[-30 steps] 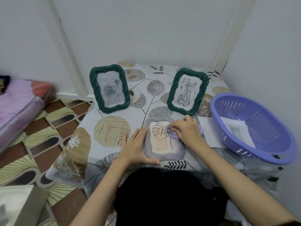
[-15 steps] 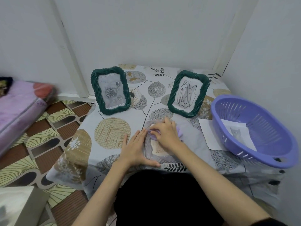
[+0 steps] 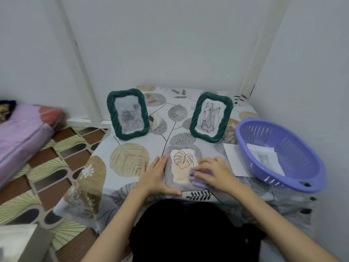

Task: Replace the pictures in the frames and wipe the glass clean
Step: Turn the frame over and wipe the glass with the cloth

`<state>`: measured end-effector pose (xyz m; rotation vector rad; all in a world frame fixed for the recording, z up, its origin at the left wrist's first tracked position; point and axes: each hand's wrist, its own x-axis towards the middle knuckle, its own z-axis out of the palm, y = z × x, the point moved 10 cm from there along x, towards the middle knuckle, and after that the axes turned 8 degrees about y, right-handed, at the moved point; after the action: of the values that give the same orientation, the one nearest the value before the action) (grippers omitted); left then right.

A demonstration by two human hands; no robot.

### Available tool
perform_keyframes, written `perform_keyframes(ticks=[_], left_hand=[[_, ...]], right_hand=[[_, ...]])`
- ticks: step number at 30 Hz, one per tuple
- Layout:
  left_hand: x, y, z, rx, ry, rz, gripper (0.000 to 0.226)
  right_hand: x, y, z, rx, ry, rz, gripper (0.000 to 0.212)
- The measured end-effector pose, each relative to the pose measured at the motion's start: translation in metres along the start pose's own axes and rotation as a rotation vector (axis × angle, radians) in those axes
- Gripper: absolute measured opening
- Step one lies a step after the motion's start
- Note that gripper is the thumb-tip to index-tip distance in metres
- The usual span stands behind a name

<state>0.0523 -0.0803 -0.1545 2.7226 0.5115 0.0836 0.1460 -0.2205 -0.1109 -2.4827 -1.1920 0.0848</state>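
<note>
Grey frame [image 3: 182, 166] lies flat at the near edge of the table [image 3: 128, 148], leaf drawing face up. Left hand [image 3: 156, 175] rests flat against the frame's left border, fingers straight, thumb along the near edge; it grasps nothing. Right hand [image 3: 212, 172] presses a lilac cloth [image 3: 196, 179] onto the glass at the frame's near-right corner, fingers bent over the cloth. Two green frames stand upright farther back: rose picture [image 3: 128, 114] far left, line drawing [image 3: 211, 117] far right. Purple basket [image 3: 279, 154] sits right, holding a cat print [image 3: 265, 157].
</note>
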Motion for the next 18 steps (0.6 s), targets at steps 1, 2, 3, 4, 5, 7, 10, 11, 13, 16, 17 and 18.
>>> perform_keyframes(ticks=[1,2,3,4,5,7,10,11,13,16,17,18], left_hand=[[0.0,0.0,0.001,0.007,-0.011,0.007,0.159],[0.0,0.001,0.002,0.012,-0.022,0.011,0.16],[0.0,0.0,0.003,0.011,-0.028,0.012,0.16],[0.0,0.0,0.004,0.01,-0.033,0.008,0.161],[0.0,0.0,0.004,0.015,-0.036,0.003,0.162],[0.001,-0.002,0.006,0.031,-0.061,-0.014,0.164],[-0.001,0.004,0.004,-0.044,-0.082,-0.014,0.16],[-0.001,0.012,-0.002,-0.139,-0.05,0.0,0.153],[-0.003,0.031,-0.022,-0.5,0.073,0.016,0.117],[-0.009,0.055,-0.034,-1.116,0.067,-0.046,0.066],[-0.009,0.061,-0.025,-1.288,-0.019,-0.103,0.064],[-0.011,0.066,-0.019,-1.422,-0.093,-0.158,0.062]], right_hand=[[-0.003,0.011,-0.006,0.105,0.049,0.074,0.059],[-0.007,0.02,-0.01,0.145,0.086,0.127,0.053],[-0.011,0.027,-0.013,0.122,0.097,0.144,0.041],[-0.015,0.031,-0.011,0.074,0.073,0.147,0.036],[-0.021,0.034,-0.008,0.042,0.032,0.151,0.04],[-0.028,0.035,-0.011,0.029,-0.013,0.143,0.043],[-0.026,0.033,-0.035,0.221,0.139,0.101,0.042],[-0.026,0.03,-0.042,0.316,0.184,0.095,0.046],[-0.024,0.019,-0.053,0.525,0.266,0.07,0.048],[-0.019,0.002,-0.049,0.803,0.314,0.09,0.037],[-0.017,-0.005,-0.042,0.878,0.3,0.118,0.038],[-0.016,-0.01,-0.035,0.931,0.287,0.146,0.04]])
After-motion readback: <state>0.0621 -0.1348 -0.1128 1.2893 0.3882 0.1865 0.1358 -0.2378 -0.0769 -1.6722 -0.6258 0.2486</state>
